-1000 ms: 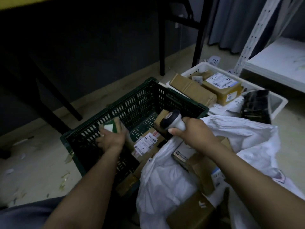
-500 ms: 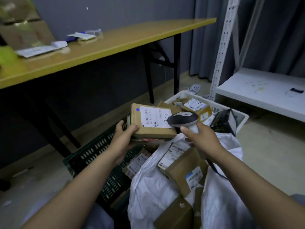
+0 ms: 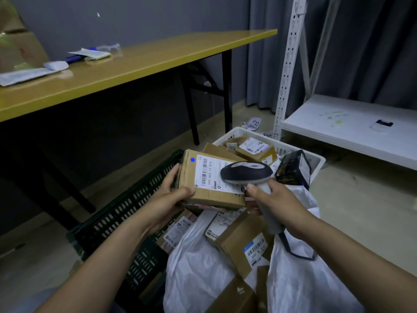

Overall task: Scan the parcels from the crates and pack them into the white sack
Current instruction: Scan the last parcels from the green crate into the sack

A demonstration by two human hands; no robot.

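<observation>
My left hand [image 3: 173, 197] grips a brown parcel [image 3: 212, 193] by its left edge, label up, above the dark crate [image 3: 126, 213]. My right hand [image 3: 277, 204] is curled round the scanner [image 3: 246, 171], its head just over the label. The white sack [image 3: 198, 267] lies open below, with boxes [image 3: 241, 242] inside.

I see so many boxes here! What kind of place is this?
Probably a parcel sorting room. The left hand holds a labelled parcel, the right hand aims a barcode scanner at it, and a dark crate and a white sack hold more parcels.
</observation>
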